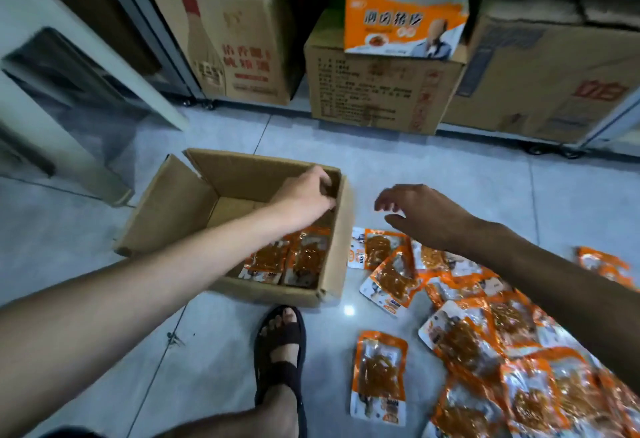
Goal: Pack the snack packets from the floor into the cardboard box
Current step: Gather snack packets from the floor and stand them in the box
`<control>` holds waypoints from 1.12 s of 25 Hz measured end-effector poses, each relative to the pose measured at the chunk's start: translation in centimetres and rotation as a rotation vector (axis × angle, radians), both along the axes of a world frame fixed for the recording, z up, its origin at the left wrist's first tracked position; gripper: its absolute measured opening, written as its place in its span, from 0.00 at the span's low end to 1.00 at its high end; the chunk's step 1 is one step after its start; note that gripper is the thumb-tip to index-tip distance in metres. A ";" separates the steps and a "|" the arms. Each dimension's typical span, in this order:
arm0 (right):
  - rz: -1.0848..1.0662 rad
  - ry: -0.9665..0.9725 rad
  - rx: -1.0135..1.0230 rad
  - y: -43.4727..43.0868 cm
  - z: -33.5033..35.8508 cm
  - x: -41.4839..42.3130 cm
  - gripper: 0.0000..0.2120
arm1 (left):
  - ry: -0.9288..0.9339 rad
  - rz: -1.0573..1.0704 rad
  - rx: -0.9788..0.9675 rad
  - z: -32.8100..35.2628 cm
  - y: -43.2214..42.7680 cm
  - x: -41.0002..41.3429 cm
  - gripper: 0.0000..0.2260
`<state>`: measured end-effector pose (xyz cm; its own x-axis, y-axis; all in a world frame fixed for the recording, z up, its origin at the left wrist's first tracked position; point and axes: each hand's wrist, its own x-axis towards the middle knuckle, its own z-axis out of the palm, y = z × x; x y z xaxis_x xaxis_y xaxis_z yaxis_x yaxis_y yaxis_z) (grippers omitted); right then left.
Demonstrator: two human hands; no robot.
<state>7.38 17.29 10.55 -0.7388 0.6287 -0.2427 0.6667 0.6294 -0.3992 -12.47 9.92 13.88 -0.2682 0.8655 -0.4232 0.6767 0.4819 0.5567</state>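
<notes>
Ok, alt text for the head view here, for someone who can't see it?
A person's left hand reaches into an open cardboard box holding a few orange snack packets, while the empty right hand hovers over a pile of packets on the tiled floor beside it. A sandalled foot stands in front of the box.

Dim, cool light. Beyond the box (166, 216) your view falls to near black at the top. One small glare spot (349, 310) on the floor (450, 178) just in front of the box. Your right hand (426, 216) reads shadowed, left hand (304, 198) bright. Slight blur throughout; lines bow near edges.
</notes>
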 end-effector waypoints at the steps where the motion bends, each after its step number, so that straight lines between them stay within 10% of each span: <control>1: -0.037 -0.025 -0.046 -0.6 0.4 2.4 0.11 | -0.071 -0.064 -0.015 1.4 -0.5 2.2 0.15; 12: -0.826 -0.264 -0.752 -18.6 -14.5 23.4 0.14 | -0.137 -0.179 -0.232 -6.2 -4.6 16.3 0.10; 19: -1.578 0.070 -0.744 -23.6 -21.8 20.2 0.34 | 0.327 -0.204 -0.539 -17.5 -10.8 18.8 0.39; 23: -1.619 -0.079 -0.706 -23.6 -23.5 19.6 0.36 | 0.102 0.177 -0.662 -23.3 -12.3 19.2 0.48; 28: -1.602 -0.142 -0.674 -23.3 -24.7 20.0 0.34 | 0.309 0.183 -0.574 -26.2 -13.4 19.3 0.46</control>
<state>27.42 -6.04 -14.11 0.5081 0.4241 -0.7496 0.4608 -0.8692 -0.1794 6.84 -3.51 -12.31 -0.5719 0.4551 -0.6825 0.6427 0.7656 -0.0279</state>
